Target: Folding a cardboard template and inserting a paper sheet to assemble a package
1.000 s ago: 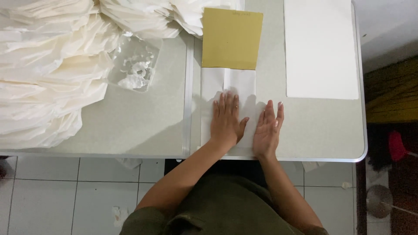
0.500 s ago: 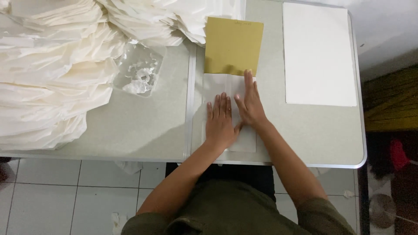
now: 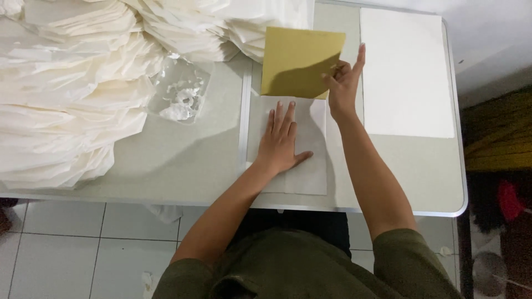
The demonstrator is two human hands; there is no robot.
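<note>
Worktop (image 3: 194,166): grey, with heaped cream paper (image 3: 72,94) at upper left of the frame. White sheet (image 3: 310,160) at centre, pinned flat under the left hand (image 3: 281,141), fingers spread wide. Gold card (image 3: 299,61) above it, edge pinched by right hand (image 3: 342,83); judged light, stiff, best gripped at an edge. Half a second earlier, the right hand lay on the sheet.

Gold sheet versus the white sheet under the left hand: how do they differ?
The gold sheet is mustard-coloured; the white sheet is pale. The gold sheet is pinched at its right edge by the right hand; the white sheet lies flat, pressed by the left hand. Both are rectangular, on the grey table.
</note>
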